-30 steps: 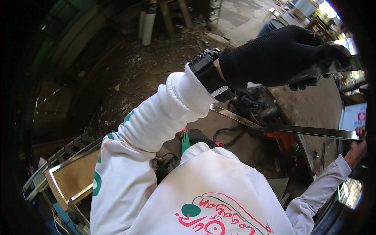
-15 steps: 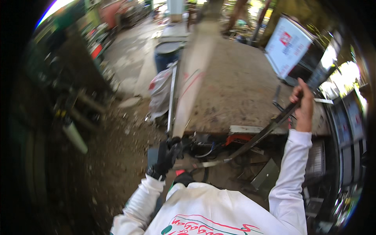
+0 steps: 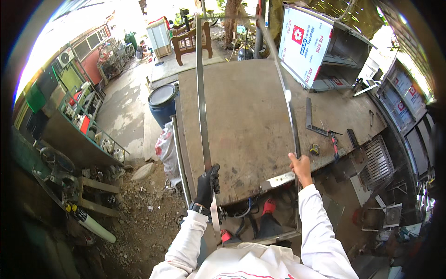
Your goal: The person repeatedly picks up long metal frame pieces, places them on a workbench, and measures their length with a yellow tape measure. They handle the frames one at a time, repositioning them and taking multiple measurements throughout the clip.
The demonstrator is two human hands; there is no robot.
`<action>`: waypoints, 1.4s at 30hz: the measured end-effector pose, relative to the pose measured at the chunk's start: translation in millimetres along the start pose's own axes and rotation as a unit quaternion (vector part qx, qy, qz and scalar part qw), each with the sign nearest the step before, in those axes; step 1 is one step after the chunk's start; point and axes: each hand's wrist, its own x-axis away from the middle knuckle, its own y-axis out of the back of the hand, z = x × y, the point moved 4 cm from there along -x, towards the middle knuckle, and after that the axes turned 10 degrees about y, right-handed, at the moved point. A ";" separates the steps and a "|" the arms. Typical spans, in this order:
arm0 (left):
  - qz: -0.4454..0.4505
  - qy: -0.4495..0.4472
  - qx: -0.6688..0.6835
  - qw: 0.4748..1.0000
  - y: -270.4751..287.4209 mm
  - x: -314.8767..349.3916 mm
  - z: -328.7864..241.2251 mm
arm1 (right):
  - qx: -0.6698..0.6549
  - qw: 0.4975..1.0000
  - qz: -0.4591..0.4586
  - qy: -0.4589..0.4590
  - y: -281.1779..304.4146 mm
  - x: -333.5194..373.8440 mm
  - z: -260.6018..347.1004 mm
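Between my two hands I hold a thin rectangular metal frame (image 3: 201, 97), its long sides stretching from near my body out over the worktable (image 3: 237, 93). My left hand (image 3: 207, 185), in a black glove, is closed around the left bar. The right bar (image 3: 293, 121) is gripped by my bare right hand (image 3: 301, 168), with the thumb showing on top. The frame's far end rises past the table's far edge, and its near crossbar (image 3: 278, 236) is low by my legs.
Right of the frame lie a carpenter's square (image 3: 310, 116), a tape measure (image 3: 315, 149) and a red-handled tool (image 3: 334, 143). A metal cabinet (image 3: 304, 46) with printed film stands at the back right. A blue drum (image 3: 162, 114) and white sack (image 3: 166, 151) border the table's left.
The frame has swung from a slant to lie lengthwise ahead of me. My right hand has come down and left; my left hand has shifted slightly right. The view has turned too.
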 end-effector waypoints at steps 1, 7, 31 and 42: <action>-0.009 0.030 -0.008 0.999 -3.5 -22.3 5.6 | 0.002 1.000 0.006 -0.023 -4.5 -17.3 -16.6; -0.076 0.093 0.014 0.993 -36.2 -136.0 57.4 | 0.070 0.989 0.110 -0.066 -20.8 -122.3 -106.0; -0.200 0.128 -0.040 0.971 -114.2 -442.0 56.2 | 0.120 0.992 0.004 -0.026 184.6 -181.8 -210.6; -0.254 -0.113 -0.497 0.822 -104.3 -412.4 8.1 | 0.300 0.952 0.035 0.054 167.6 -175.1 -217.3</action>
